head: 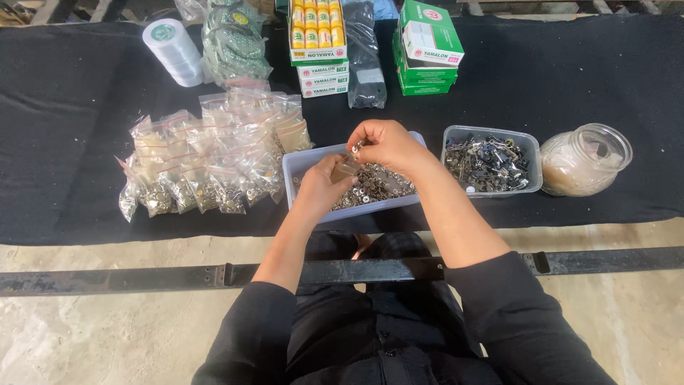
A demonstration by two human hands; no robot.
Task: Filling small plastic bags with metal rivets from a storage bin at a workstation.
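My left hand [322, 187] holds a small clear plastic bag [345, 170] over a pale rectangular tub [298, 162] filled with small metal snap fasteners [376, 187]. Just above it my right hand [385, 145] pinches a few of the metal pieces at its fingertips, right at the bag's mouth. Both hands hover over the tub on a black cloth [71, 121].
A heap of filled small bags [206, 160] lies left of the tub. To the right stand a clear tub of mixed metal parts [491, 160] and a glass jar [586, 160]. At the back are a white spool [173, 50], stacked boxes [319, 43] and green boxes [426, 46]. A dark metal bar [142, 276] crosses near my lap.
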